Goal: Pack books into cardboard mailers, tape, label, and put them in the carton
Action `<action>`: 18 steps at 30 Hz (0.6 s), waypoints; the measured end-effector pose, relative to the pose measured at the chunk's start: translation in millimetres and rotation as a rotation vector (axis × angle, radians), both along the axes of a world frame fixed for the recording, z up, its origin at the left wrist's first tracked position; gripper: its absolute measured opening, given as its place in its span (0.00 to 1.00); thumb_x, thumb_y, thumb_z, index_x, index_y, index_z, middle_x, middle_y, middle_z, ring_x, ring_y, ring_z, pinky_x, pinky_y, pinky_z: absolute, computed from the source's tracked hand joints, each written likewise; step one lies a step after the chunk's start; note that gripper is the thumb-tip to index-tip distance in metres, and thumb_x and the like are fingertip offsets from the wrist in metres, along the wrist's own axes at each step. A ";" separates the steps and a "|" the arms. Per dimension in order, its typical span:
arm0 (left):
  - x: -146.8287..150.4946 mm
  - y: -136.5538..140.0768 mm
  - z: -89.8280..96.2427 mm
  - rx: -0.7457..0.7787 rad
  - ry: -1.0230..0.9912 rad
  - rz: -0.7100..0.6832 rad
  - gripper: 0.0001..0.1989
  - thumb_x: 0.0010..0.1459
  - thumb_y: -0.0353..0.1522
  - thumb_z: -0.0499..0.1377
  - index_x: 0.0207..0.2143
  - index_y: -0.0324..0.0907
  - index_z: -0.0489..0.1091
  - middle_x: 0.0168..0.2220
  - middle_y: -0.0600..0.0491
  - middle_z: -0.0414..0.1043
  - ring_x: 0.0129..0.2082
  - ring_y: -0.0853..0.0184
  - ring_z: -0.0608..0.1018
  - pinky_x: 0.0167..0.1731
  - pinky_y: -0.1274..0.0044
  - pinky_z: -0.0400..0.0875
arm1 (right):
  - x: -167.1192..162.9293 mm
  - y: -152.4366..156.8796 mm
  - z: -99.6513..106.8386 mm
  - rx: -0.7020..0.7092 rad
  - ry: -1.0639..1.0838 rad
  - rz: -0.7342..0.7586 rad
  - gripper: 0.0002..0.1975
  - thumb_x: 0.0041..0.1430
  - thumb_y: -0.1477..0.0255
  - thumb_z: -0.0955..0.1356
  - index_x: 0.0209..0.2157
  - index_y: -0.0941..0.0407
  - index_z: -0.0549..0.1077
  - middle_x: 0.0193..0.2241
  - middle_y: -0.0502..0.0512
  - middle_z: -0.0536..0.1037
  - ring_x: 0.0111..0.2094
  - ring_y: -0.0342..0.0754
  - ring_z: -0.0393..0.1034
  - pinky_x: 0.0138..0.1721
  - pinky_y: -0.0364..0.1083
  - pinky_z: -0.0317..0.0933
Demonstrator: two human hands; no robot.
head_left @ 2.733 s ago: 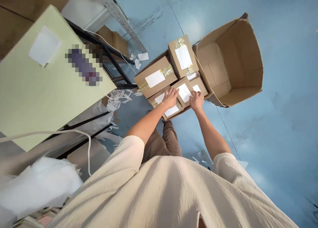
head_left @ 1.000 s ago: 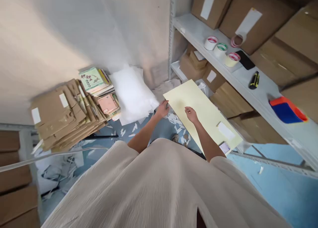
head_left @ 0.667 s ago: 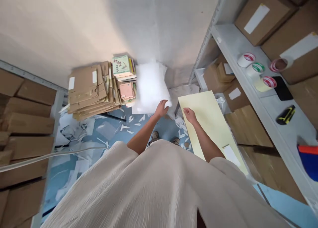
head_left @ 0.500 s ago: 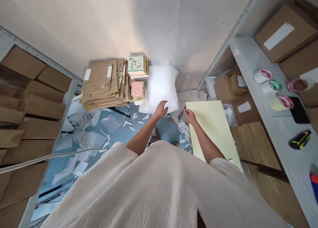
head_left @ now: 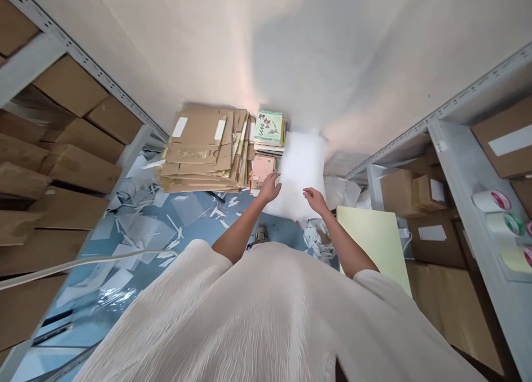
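Note:
My left hand (head_left: 270,188) is at the near edge of a pink booklet stack (head_left: 262,169), its thumb apart from the fingers. I cannot tell whether it touches the booklets. Over the right side of a stack of white foam sheets (head_left: 302,160) is my right hand (head_left: 315,200), fingers loosely bent and holding nothing visible. Behind the pink booklets rises a pile of books with a green cover (head_left: 269,126) on top.
Flattened cardboard boxes (head_left: 199,149) are piled left of the books. A pale yellow board (head_left: 369,243) stands to my right. Shelves of cartons (head_left: 78,166) line both sides, with tape rolls (head_left: 492,200) on the right shelf. Paper scraps (head_left: 145,238) litter the blue floor.
The view has turned toward the right, so the stacks sit further right in the picture. My left hand has shifted left from the foam sheets to the pink booklets; my right hand is now over the foam.

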State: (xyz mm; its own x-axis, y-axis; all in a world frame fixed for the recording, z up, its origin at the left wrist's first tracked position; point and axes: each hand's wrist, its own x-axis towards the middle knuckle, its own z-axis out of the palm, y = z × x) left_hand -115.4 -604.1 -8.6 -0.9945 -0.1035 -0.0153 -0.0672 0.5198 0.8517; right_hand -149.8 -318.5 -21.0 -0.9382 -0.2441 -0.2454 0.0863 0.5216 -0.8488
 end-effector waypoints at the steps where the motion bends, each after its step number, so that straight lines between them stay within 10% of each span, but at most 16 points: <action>1: -5.6 -14.1 -3.3 -0.004 0.001 0.006 0.29 0.65 0.30 0.60 0.68 0.41 0.76 0.70 0.38 0.75 0.76 0.47 0.72 0.79 0.51 0.65 | -7.6 -15.1 -0.6 0.004 -0.003 0.009 0.14 0.66 0.62 0.71 0.48 0.52 0.85 0.51 0.60 0.90 0.52 0.56 0.85 0.65 0.61 0.73; 9: -13.3 -97.2 -22.5 -0.050 -0.095 0.171 0.30 0.63 0.28 0.59 0.68 0.41 0.76 0.72 0.36 0.73 0.76 0.44 0.72 0.76 0.51 0.69 | -48.7 -135.6 3.2 0.039 -0.068 0.138 0.14 0.69 0.65 0.70 0.48 0.53 0.87 0.55 0.61 0.89 0.52 0.56 0.85 0.66 0.59 0.74; 18: -18.5 -107.3 -25.0 0.014 -0.176 0.194 0.25 0.63 0.26 0.62 0.62 0.42 0.79 0.64 0.38 0.82 0.67 0.46 0.81 0.70 0.56 0.76 | -53.3 -192.7 8.1 0.194 -0.086 0.115 0.19 0.67 0.69 0.70 0.56 0.53 0.87 0.60 0.61 0.88 0.59 0.58 0.84 0.68 0.57 0.73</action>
State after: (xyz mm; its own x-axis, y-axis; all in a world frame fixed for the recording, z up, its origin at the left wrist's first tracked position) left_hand -133.9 -711.4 -33.7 -0.9380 -0.2905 -0.1893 -0.3125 0.4714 0.8247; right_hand -203.1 -511.2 -12.9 -0.8806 -0.2888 -0.3758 0.0844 0.6846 -0.7240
